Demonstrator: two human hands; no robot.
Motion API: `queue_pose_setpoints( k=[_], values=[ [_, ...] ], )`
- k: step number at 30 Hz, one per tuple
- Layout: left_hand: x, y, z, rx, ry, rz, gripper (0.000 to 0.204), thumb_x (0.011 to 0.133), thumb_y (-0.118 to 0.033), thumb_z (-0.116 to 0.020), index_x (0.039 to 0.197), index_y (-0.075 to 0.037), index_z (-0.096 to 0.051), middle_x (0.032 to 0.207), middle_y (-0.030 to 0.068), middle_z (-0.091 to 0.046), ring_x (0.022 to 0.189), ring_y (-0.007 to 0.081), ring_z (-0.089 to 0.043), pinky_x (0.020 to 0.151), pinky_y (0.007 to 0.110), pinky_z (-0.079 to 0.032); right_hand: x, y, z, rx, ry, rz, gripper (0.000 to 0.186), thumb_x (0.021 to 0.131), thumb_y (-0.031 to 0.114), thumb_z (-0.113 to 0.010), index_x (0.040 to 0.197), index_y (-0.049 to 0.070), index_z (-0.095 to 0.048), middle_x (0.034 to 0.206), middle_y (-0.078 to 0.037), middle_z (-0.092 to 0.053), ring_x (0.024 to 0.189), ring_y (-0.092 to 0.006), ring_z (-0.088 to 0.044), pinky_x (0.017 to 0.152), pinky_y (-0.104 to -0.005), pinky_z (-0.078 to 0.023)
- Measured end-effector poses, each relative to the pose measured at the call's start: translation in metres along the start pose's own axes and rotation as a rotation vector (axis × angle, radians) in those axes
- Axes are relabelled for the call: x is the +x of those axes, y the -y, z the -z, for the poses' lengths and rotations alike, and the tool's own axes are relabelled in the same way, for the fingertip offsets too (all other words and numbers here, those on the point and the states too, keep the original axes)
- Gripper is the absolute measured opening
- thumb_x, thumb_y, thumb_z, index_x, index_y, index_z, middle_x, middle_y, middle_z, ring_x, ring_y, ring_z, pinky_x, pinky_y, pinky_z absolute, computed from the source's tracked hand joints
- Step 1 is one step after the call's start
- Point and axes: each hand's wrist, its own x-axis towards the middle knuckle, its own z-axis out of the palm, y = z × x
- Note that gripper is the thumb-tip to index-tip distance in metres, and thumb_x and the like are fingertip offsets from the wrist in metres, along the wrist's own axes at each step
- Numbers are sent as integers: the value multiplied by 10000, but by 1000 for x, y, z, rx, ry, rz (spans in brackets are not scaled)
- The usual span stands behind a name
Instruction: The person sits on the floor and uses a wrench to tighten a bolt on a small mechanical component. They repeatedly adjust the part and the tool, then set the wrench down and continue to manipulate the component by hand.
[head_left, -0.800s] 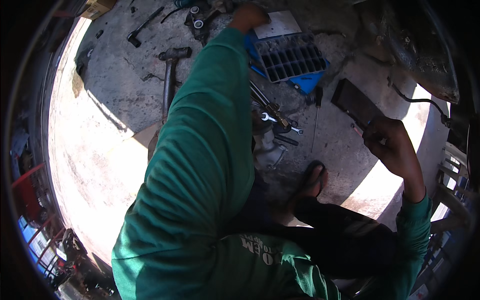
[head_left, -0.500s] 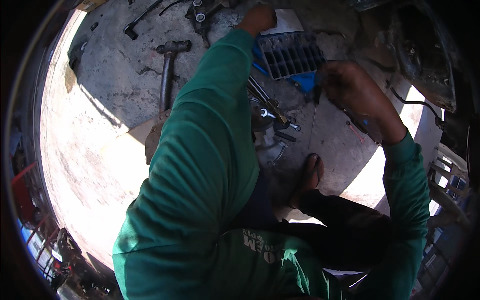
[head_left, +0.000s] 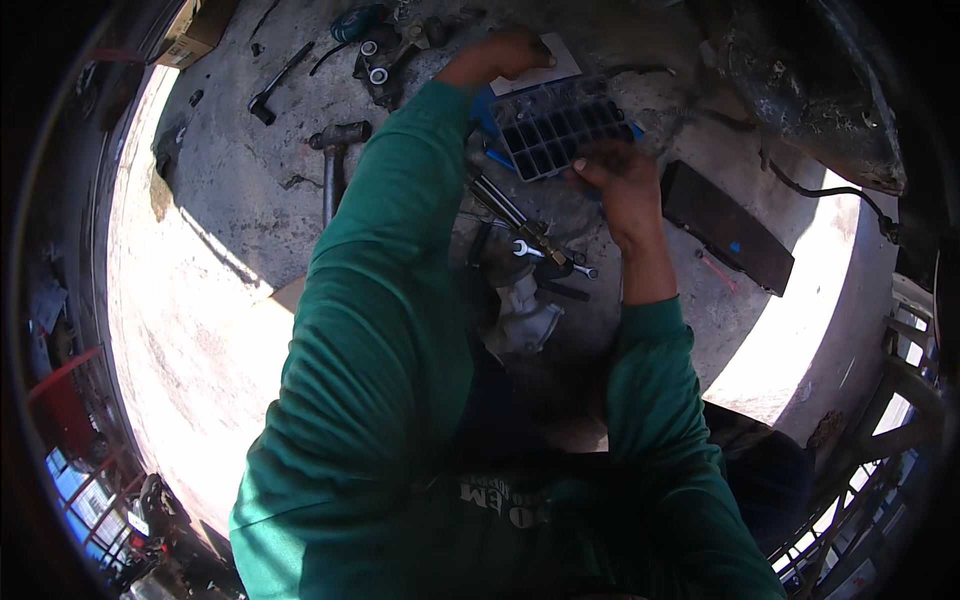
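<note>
A dark blue organizer box (head_left: 527, 176) with many small compartments lies tilted on the floor in front of me. My left hand (head_left: 512, 54) is at its far side, fingers curled over the edge of a flat white sheet (head_left: 563, 66). What lies beneath those fingers is hidden. My right hand (head_left: 625, 185) has closed on the box's near right edge, thumb on the near side and fingers over the compartments. Near the box lie a brass-ended torch (head_left: 530, 228), a combination wrench (head_left: 540, 252) and a grey metal casting (head_left: 528, 315).
A hammer (head_left: 335, 170) and a ratchet (head_left: 275, 90) lie to the left. Beyond them are a metal part with two round bushings (head_left: 378, 75) and a cardboard box (head_left: 195, 35). A dark flat case (head_left: 730, 225) and a pink-handled tool (head_left: 716, 270) lie on the right.
My right hand has moved left and onto the organizer box. The box now sits further left in view and is turned. My left hand has shifted slightly, its fingers now over the white sheet.
</note>
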Motion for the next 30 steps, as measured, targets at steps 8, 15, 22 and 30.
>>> queue_pose_setpoints(
  k=[8,15,22,30],
  values=[
    [-52,-137,41,-528,241,-67,358,889,-298,-711,1042,24,-677,781,39,-591,702,144,-566,592,304,-485,14,-1,23,186,-154,131,200,836,-43,-688,1017,-101,-625,955,-167,-684,825,-249,-703,753,-331,-604],
    [-66,-169,37,-489,241,4,340,862,-280,-740,1046,5,-709,887,73,-699,741,146,-612,642,292,-504,15,7,13,334,-225,222,175,853,-48,-672,1014,-87,-615,959,-158,-673,831,-242,-698,723,-339,-612],
    [-76,-172,40,-480,146,31,266,851,-235,-741,984,-6,-714,788,33,-682,674,102,-586,597,262,-459,13,19,1,459,-293,253,167,831,-66,-702,961,-69,-597,890,-130,-691,763,-196,-688,652,-300,-579],
    [-87,-168,37,-571,-45,-15,199,844,-184,-725,940,-10,-721,785,19,-684,675,85,-577,598,252,-450,19,21,-9,492,-296,328,223,831,-79,-689,1017,-63,-568,860,-119,-682,766,-182,-682,640,-278,-554]
  ],
)
